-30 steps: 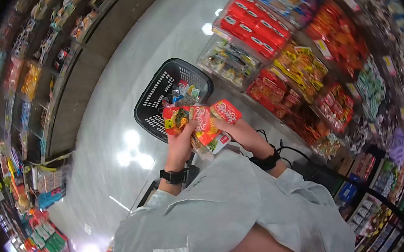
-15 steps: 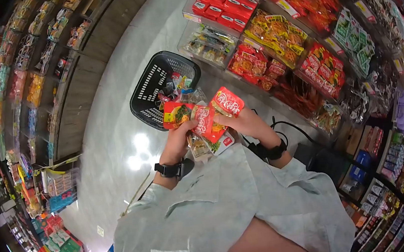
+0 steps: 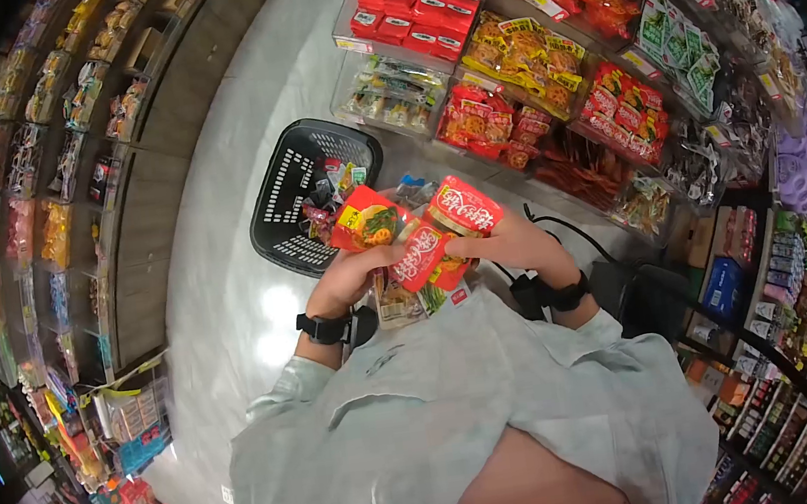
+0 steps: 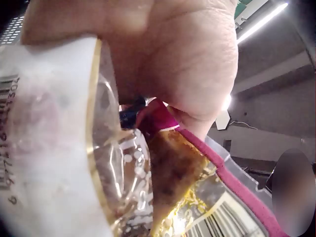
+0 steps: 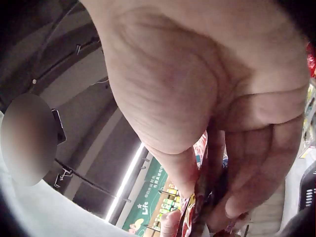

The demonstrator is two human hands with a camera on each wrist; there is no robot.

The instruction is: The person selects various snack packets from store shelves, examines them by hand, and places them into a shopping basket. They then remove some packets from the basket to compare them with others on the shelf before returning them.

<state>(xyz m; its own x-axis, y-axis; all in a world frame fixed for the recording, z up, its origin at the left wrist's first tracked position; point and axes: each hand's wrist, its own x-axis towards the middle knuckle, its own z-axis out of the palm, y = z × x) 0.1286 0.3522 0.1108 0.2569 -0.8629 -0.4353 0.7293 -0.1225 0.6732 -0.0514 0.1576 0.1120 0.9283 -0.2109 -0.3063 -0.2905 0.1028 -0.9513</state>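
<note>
In the head view both hands hold a fanned bunch of snack packets in front of the shirt. My left hand (image 3: 351,277) grips the left side, its thumb over a red packet with a food picture (image 3: 377,217). From the other side my right hand (image 3: 518,241) pinches red packets with white lettering (image 3: 463,206), thumb on the front. Clear packets (image 3: 398,305) hang below. The left wrist view shows a white packet back with a barcode (image 4: 44,143) beside a clear packet of brown food (image 4: 175,170). In the right wrist view, curled fingers (image 5: 261,163) hold a red wrapper edge (image 5: 186,217).
A black basket (image 3: 270,213) with several small packets stands on the grey floor (image 3: 221,244) beyond the hands. Clear bins of red and yellow snack packets (image 3: 526,61) line the right side. Shelves of packaged goods (image 3: 49,235) run along the left. A black cable (image 3: 588,239) loops by the right forearm.
The view has turned so the right-hand bins and the basket shift left. The left red packet has tilted, and the bunch has fanned a little wider. Both hands keep their grip.
</note>
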